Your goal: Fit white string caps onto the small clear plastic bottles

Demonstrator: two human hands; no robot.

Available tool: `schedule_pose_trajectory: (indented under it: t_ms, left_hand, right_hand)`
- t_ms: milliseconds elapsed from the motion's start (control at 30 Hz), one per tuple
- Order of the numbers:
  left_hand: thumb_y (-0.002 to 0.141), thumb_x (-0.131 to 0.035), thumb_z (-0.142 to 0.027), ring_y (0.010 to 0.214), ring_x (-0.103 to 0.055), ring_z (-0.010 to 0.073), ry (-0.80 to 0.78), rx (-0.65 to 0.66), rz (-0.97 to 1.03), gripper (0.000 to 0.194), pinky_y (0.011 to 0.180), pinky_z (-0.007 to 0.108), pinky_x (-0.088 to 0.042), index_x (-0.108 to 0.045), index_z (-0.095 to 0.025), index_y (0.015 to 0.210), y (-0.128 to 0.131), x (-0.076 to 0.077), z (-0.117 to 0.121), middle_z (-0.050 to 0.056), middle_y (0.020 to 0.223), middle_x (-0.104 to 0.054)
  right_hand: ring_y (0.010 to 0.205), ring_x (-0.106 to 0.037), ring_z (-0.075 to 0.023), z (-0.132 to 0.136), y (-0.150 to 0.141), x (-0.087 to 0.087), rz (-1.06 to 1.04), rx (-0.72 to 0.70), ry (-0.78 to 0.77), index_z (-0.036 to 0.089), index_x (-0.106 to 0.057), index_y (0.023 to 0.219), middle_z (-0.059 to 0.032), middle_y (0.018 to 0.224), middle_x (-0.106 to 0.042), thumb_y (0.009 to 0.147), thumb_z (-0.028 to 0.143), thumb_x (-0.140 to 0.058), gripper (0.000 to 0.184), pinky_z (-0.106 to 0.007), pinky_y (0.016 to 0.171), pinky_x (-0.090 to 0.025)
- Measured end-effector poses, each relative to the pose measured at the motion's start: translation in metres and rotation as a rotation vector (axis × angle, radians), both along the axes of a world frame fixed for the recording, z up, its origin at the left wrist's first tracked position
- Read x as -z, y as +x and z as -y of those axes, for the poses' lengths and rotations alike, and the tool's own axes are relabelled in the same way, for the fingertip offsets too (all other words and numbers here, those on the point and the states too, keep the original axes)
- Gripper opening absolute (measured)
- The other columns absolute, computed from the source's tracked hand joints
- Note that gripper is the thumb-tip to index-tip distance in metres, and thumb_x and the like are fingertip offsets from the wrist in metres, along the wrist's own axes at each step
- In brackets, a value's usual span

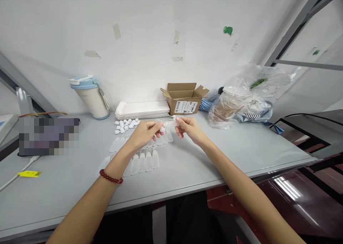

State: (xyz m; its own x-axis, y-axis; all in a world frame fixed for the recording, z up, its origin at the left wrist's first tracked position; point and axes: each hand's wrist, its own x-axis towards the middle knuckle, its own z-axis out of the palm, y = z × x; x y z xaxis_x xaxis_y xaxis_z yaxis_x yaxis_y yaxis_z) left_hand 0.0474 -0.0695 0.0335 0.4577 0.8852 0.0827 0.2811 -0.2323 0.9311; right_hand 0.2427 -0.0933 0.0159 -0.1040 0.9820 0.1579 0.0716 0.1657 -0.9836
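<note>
My left hand (146,132), with a dark red beaded bracelet at the wrist, is closed in a pinch. My right hand (189,128) pinches from the other side. Stretched between the fingertips is a small translucent white piece (169,124); its exact kind is too small to make out. A little white lump shows at the left fingertips. Below and beside my left hand lie several translucent white tag-like pieces with thin cord loops (148,160), set out in rows and partly hidden by my left arm. Behind that arm, small white caps (124,124) lie in a loose group.
Against the wall stand a stack of white trays (144,109), an open cardboard box (184,100) and a cream tumbler with a blue lid (92,97). Plastic bags (235,106) sit at the right. A blurred-out device (49,137) and a white cable (21,174) lie left.
</note>
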Motion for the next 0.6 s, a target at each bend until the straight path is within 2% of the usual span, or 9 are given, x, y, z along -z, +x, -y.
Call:
schedule_pose_trajectory:
  t_ms: [200,333,433,500,600]
  left_hand:
    - [0.075,-0.063,-0.051,0.067,-0.063,0.0163,-0.119,-0.004,0.118,0.039,0.061,0.029,-0.052,-0.067,-0.013,0.079,-0.001,0.005,-0.003,0.008,0.076,-0.068]
    - [0.076,-0.061,-0.048,0.065,-0.062,0.0162,-0.084,-0.011,0.027,0.035,0.061,0.03,-0.051,-0.067,-0.013,0.075,-0.001,0.002,-0.002,0.007,0.074,-0.067]
    - [0.076,-0.061,-0.042,0.068,-0.063,0.0186,0.022,0.111,-0.144,0.026,0.064,0.032,-0.052,-0.068,-0.017,0.08,0.001,0.0,0.005,0.005,0.075,-0.068]
    - [0.077,-0.059,-0.036,0.078,-0.064,0.0208,0.133,0.236,-0.236,0.022,0.071,0.033,-0.052,-0.069,-0.02,0.089,0.005,0.001,0.013,0.005,0.087,-0.07]
    - [0.081,-0.053,-0.026,0.094,-0.061,0.0222,0.325,0.429,-0.325,0.027,0.084,0.035,-0.049,-0.067,-0.021,0.104,0.014,0.011,0.026,0.007,0.109,-0.066]
  right_hand:
    - [0.037,-0.049,-0.0076,-0.003,-0.001,0.004,-0.007,0.007,-0.013,0.018,-0.047,0.062,0.0022,0.052,-0.057,0.074,0.063,-0.059,0.048,-0.022,0.04,-0.036]
    - [0.038,-0.049,-0.0079,-0.003,0.001,0.002,-0.029,0.088,0.008,0.017,-0.048,0.061,0.0014,0.053,-0.057,0.072,0.063,-0.061,0.048,-0.022,0.04,-0.037]
    - [0.039,-0.049,-0.0085,-0.002,0.002,-0.001,-0.054,0.167,0.034,0.017,-0.05,0.063,0.001,0.053,-0.057,0.071,0.063,-0.062,0.048,-0.023,0.04,-0.038]
    - [0.039,-0.049,-0.0086,-0.002,0.003,-0.002,-0.062,0.204,0.046,0.017,-0.05,0.064,0.0006,0.053,-0.057,0.07,0.064,-0.063,0.049,-0.022,0.04,-0.039]
    - [0.039,-0.049,-0.0082,-0.004,0.004,-0.001,-0.079,0.207,0.06,0.017,-0.05,0.064,0.0006,0.053,-0.057,0.069,0.064,-0.064,0.049,-0.022,0.039,-0.038]
